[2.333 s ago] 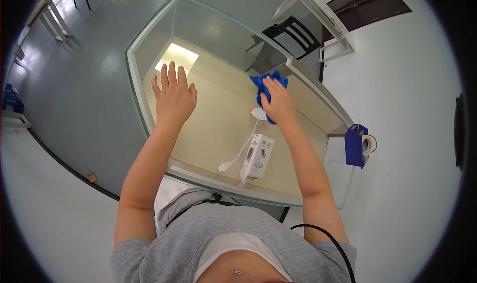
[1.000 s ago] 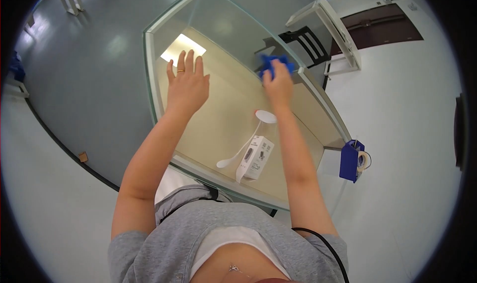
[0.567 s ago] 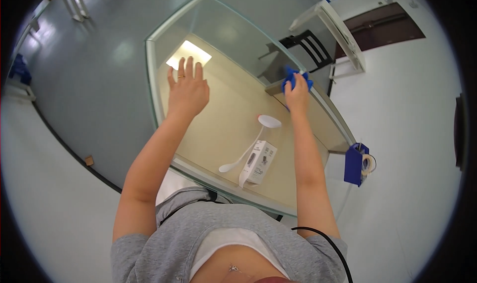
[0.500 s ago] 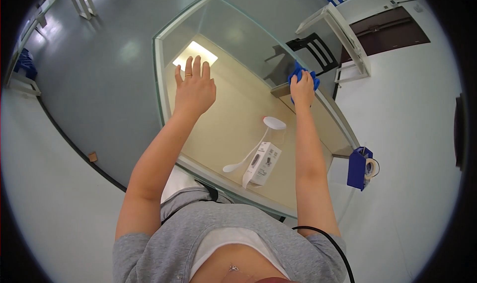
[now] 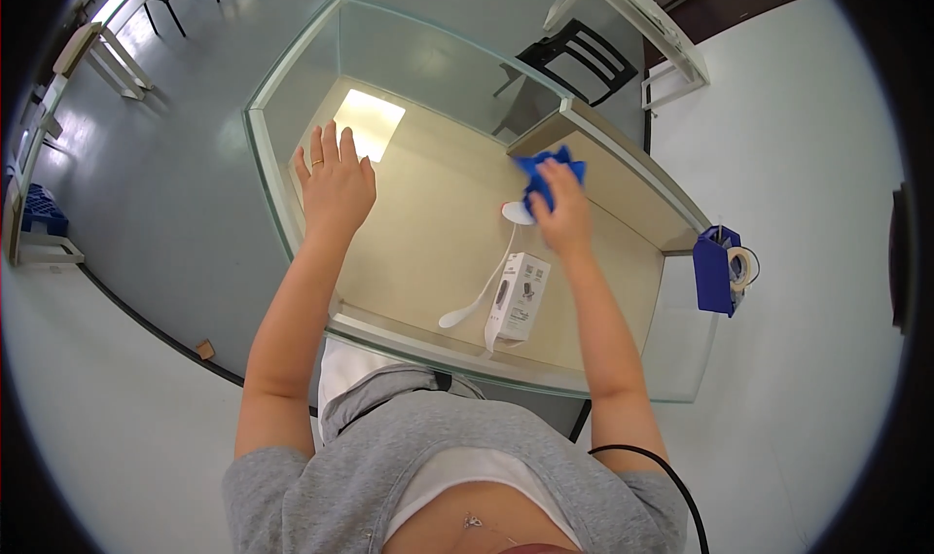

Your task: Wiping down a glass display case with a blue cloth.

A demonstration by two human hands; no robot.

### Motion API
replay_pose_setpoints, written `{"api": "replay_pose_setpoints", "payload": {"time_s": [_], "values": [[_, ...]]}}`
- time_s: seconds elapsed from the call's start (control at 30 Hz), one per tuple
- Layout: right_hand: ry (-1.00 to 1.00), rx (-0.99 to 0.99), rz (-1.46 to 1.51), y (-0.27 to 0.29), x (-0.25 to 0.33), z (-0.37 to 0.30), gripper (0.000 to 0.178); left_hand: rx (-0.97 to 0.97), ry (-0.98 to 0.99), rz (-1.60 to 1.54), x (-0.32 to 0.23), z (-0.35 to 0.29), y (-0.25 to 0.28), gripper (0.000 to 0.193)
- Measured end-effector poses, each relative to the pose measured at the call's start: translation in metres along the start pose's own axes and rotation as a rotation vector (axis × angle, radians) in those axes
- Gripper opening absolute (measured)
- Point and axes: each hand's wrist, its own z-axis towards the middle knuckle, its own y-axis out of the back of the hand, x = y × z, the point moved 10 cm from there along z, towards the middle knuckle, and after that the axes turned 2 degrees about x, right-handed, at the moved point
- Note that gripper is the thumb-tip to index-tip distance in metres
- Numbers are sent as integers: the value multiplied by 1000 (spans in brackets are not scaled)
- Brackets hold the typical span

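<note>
My left hand (image 5: 337, 192) is over the left side of a glass display case (image 5: 268, 170), fingers spread and nothing in them; whether it touches the glass I cannot tell. In my right hand (image 5: 564, 218) a crumpled blue cloth (image 5: 553, 173) is bunched under the fingers, slightly blurred, over the right part of the case. Below that hand, a white lamp (image 5: 517, 214) with a round head and a thin bent stem lies seen through the glass. Beside the stem is a white printed box (image 5: 518, 296).
A blue bin (image 5: 713, 272) holding a roll of tape (image 5: 741, 267) is at the case's right corner. Beyond the far side stands a black chair (image 5: 582, 63). A white frame (image 5: 671, 34) leans near the wall. A black cable (image 5: 662, 471) crosses my right arm.
My right hand has brought the blue cloth from the case's far right edge inward and toward me. My left hand has shifted left and slightly nearer. The view has turned.
</note>
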Motion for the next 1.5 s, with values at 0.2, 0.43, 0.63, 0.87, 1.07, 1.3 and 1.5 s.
{"api": "replay_pose_setpoints", "payload": {"time_s": [0.2, 0.43, 0.63, 0.87, 1.07, 1.3, 1.5], "values": [[-313, -156, -296, 0, -101, 76, 47, -12, -22, -37, -13, 3, 7, 46], [69, -50, -58, -51, 89, 73, 46, -15, -28, -35, -3, 3, 2, 46], [132, 45, 20, -17, 82, -5, 44, -56, -16, 23, -1, 5, 0, 46], [-125, -67, -228, -16, -30, 55, 38, -57, -33, -39, -7, 10, 7, 45], [3, -30, -181, -17, 42, 10, 40, -89, -57, -55, 4, -1, -3, 47], [-68, -113, -224, -16, 19, 25, 38, 6, -8, 9, -5, 1, 2, 48], [-66, -164, -225, -26, 16, 73, 37, -56, -70, -57, -7, 8, 1, 47]]}}
